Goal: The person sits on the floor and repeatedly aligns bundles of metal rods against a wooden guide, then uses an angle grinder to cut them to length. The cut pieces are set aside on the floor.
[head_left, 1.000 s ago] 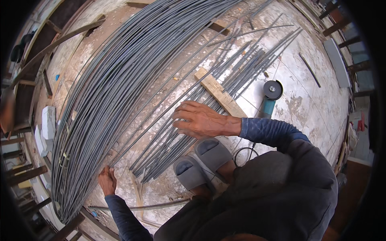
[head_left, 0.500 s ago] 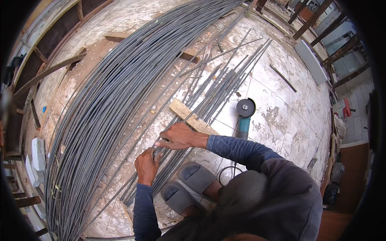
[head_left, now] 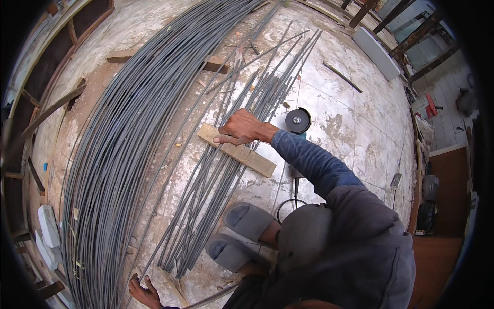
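My right hand (head_left: 241, 127) is closed with its fingers curled down over a thin steel rod in the smaller bundle of rods (head_left: 206, 188). Its thumb lies along the edge of a short wooden block (head_left: 252, 158) that rests across the bundle. What the curled fingers grip is partly hidden under the palm. At the lower edge, my left hand (head_left: 145, 293) has its thumb and fingers apart beside the near ends of the rods. Just beyond my right forearm, an angle grinder (head_left: 298, 120) with a dark disc lies on the floor, its body partly covered by the sleeve.
A large curved bundle of long steel rods (head_left: 123, 149) fills the left side. My sandalled feet (head_left: 247, 221) stand close to the smaller bundle. A loose dark bar (head_left: 342, 77) lies at the right, and a pale slab (head_left: 376, 53) stands behind it.
My hands, close together before, are now far apart. The left has dropped to the near rod ends; the right has moved up to the wooden block. The view has shifted slightly.
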### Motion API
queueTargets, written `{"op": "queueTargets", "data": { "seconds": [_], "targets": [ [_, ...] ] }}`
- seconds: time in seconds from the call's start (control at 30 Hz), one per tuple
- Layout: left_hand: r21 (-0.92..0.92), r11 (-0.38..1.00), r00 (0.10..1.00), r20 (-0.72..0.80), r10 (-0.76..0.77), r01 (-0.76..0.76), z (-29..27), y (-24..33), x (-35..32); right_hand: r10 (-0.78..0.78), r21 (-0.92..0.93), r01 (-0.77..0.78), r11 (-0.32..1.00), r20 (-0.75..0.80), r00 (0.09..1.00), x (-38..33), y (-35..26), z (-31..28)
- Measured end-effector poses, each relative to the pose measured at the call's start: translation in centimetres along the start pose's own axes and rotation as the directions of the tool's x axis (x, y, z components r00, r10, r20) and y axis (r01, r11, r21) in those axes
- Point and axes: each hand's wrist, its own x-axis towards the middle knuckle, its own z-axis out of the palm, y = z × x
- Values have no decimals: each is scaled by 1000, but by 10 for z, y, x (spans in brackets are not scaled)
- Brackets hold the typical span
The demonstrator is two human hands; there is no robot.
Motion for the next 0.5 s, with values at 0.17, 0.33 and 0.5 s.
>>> {"op": "queueTargets", "data": {
  "seconds": [0.17,0.33,0.5],
  "targets": [
    [-83,990,993,-57,107,-112,20,31,35,318,-153,-311,938,23,948,-18,93,-6],
    [-230,970,996,22,84,-77,31,19,53,101,-165,-95,982,28,994,22,57,3],
    [-264,957,992,-51,114,-123,22,23,87,-27,69,24,997,39,999,34,-50,29]
  ]
}}
